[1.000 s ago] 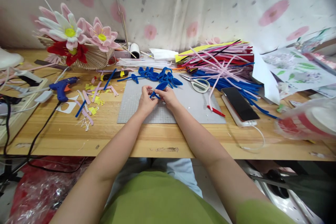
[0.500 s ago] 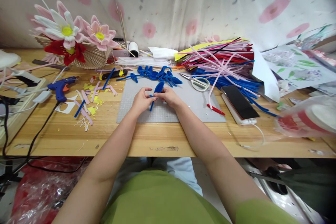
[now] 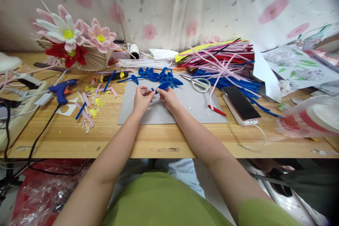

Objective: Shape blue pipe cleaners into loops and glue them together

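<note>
Both my hands meet over a grey cutting mat [image 3: 185, 109] on the wooden table. My left hand [image 3: 141, 99] pinches the stem end of a blue pipe-cleaner petal [image 3: 163, 85]. My right hand [image 3: 166, 98] grips the same petal at its base, the loop pointing up and right. Just behind lies a pile of finished blue petals [image 3: 159, 75] at the mat's far edge.
Scissors [image 3: 199, 83] and a phone [image 3: 240, 103] lie right of the mat, before a stack of coloured pipe cleaners [image 3: 222, 60]. A blue glue gun [image 3: 63, 88], scraps and cables are left. A basket of pipe-cleaner flowers [image 3: 76, 47] stands far left.
The petal has turned between my fingers, its stem end now shorter at my left fingertips. Both hands shifted slightly away from me on the mat.
</note>
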Motion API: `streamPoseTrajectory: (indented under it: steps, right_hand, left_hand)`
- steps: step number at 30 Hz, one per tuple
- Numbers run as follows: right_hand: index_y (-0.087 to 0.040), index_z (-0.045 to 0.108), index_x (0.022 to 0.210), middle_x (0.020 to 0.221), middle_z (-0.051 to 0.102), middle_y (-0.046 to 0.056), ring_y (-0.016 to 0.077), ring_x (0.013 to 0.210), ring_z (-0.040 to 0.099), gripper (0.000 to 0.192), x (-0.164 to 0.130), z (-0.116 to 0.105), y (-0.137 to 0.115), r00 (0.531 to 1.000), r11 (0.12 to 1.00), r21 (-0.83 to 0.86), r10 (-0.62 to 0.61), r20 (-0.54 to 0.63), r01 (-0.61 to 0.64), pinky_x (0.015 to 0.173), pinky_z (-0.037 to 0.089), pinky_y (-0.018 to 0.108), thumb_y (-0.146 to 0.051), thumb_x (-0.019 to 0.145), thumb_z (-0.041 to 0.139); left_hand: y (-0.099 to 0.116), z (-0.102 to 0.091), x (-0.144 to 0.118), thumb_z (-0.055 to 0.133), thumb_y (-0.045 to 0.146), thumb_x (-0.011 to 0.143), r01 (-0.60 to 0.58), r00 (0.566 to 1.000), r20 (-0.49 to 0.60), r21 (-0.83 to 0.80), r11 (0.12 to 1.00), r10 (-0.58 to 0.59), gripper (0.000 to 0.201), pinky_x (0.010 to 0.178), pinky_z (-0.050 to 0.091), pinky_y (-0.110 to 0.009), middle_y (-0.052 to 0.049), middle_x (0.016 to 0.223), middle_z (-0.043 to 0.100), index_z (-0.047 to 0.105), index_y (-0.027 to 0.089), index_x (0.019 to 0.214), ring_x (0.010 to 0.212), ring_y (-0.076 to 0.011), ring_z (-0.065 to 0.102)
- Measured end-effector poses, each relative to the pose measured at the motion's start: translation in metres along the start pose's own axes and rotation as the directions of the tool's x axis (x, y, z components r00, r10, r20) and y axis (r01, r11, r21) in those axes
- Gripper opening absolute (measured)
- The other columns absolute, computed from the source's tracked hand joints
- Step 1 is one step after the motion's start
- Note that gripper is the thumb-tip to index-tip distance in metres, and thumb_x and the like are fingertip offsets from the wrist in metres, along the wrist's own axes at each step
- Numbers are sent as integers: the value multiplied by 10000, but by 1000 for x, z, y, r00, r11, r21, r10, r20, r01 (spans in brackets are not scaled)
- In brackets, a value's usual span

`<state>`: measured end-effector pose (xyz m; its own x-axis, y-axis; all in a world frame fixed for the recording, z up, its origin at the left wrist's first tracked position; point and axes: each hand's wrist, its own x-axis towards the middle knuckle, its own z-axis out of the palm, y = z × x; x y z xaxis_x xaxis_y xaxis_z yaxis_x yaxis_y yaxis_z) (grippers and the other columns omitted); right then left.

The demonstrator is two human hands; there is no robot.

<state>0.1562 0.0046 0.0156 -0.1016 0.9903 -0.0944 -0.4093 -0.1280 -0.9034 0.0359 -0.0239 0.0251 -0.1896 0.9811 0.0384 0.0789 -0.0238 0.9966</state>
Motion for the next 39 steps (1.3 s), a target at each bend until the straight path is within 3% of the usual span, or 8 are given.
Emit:
streamPoseTrajectory:
  steps: [3,7,18,24,28,31,35,39]
  right_hand:
    - [-186,446,625,454,388,-88,29,386,262,293,1,4,2,991,999,0,-34,-126,34,364,196,196,-287,567,714]
    - [-186,437,626,479,404,-77,32,404,268,269,0,3,0,987,1000,-3,-25,-157,25,376,218,204,-266,584,690]
    - [-193,408,592,466,314,-87,35,426,235,331,-1,2,-1,1000,1000,-22,-22,-21,22,397,184,209,-339,544,701]
    - [-180,448,624,496,407,-76,28,416,272,344,0,-5,-5,994,989,-131,-63,94,75,413,196,212,-379,541,716]
    - [-166,492,631,528,457,-65,32,438,313,337,-1,-10,-12,979,962,-262,-17,204,71,434,220,210,-410,542,708]
    - [-168,492,621,522,452,-65,35,439,315,348,-1,-12,-14,973,963,-262,-5,231,67,435,224,210,-432,549,707]
    - [-168,490,612,507,447,-60,39,440,316,357,1,-9,-11,992,964,-261,-17,127,50,433,229,212,-436,542,714]
    - [-166,510,625,526,479,-49,60,485,379,330,1,-6,-7,999,954,-299,-13,38,24,447,262,211,-402,520,715]
  left_hand:
    - [1,0,-5,681,286,692,-390,902,-19,390,834,430,318,828,479,-337,-70,1069,608,522,210,957,1023,-192,545]
    - [5,-1,-9,600,303,772,-532,811,157,597,600,563,149,932,402,-347,-76,1052,623,620,223,896,1064,-211,517]
    - [3,2,-5,572,272,785,-406,904,112,532,743,413,167,942,389,-342,-85,1011,664,685,220,897,1027,-210,559]
    - [-3,8,-1,623,258,722,-38,997,76,189,981,24,146,698,490,-287,-43,778,664,664,145,805,712,-145,608]
    - [3,4,1,649,188,691,359,905,293,-137,923,-309,88,609,504,-260,-9,597,583,608,114,669,581,-96,556]
    - [8,1,1,663,184,680,506,820,411,-193,841,-399,107,604,499,-238,-23,614,581,597,106,648,599,-87,559]
    - [3,4,-1,707,179,606,321,897,363,-148,935,-250,188,639,495,-267,-2,694,589,586,134,743,639,-97,556]
    - [-3,9,-4,715,255,593,-42,995,103,303,952,11,206,688,464,-288,9,694,593,575,169,718,654,-122,545]
